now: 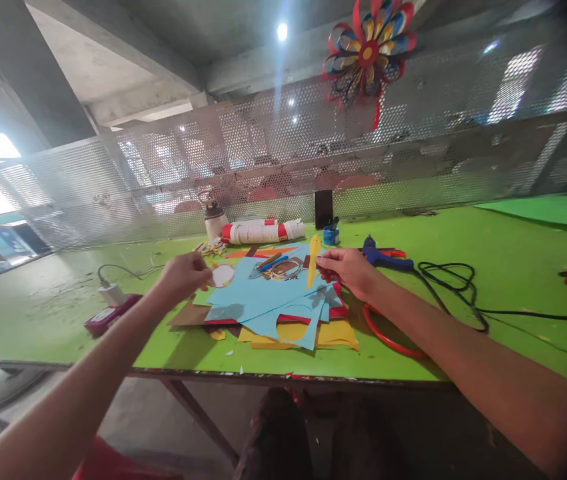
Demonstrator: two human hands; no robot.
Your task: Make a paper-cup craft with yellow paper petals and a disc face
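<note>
My left hand (184,275) is closed in a pinch on a small white paper disc (223,275), held above the left side of a pile of coloured paper sheets (273,303). My right hand (348,269) pinches a narrow yellow paper strip (312,261) that stands upright over the light blue top sheet. Both hands hover over the green table (488,267). On the pile behind the strip lie some paper rings and a pencil (272,263).
A blue glue gun (386,259) with a black cord (456,283) lies right of the pile. A red hoop (383,337) sits under my right wrist. A rolled white-and-red paper (262,231), a bottle, a dark box and a small blue pot stand behind. A perforated metal screen backs the table; a paper flower (369,50) hangs above.
</note>
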